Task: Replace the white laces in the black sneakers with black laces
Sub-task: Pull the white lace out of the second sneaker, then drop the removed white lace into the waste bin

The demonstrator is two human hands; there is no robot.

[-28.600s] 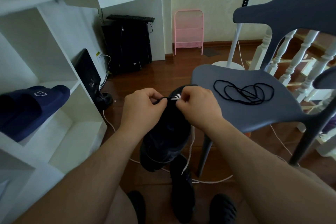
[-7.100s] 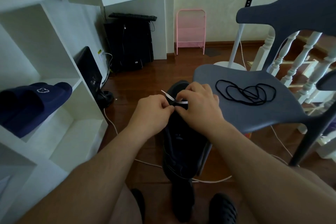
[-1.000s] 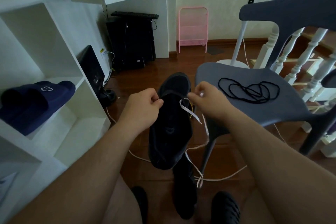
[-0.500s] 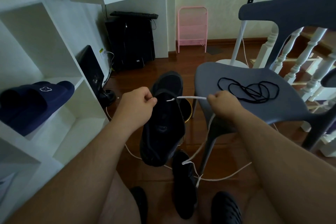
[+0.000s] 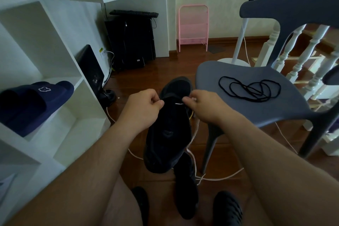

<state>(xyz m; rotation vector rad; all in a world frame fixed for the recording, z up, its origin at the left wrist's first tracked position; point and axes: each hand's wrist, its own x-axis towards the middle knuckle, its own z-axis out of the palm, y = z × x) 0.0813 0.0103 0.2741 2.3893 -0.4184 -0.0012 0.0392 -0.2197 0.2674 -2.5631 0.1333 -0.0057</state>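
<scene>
A black sneaker [image 5: 169,134] hangs in mid-air in front of me, toe pointing away. My left hand [image 5: 142,108] grips its left upper edge near the eyelets. My right hand [image 5: 203,106] pinches the white lace [image 5: 179,104] where a short stretch crosses the top of the shoe. The rest of the white lace trails down past the shoe's right side to the floor. The second black sneaker [image 5: 187,187] lies on the floor below. A loose coil of black laces [image 5: 249,89] lies on the grey chair seat [image 5: 211,75].
White shelving [image 5: 60,60] stands at my left with a navy slipper [image 5: 33,101] on a shelf. A white cable [image 5: 225,177] runs across the wooden floor. Behind are a black computer tower [image 5: 130,40], a pink rack [image 5: 193,25], a fan stand [image 5: 240,42] and white banisters [image 5: 308,55].
My right hand came back left to the sneaker's eyelets after pulling the white lace out to the right. The shoe shifted slightly right; less lace shows across its top.
</scene>
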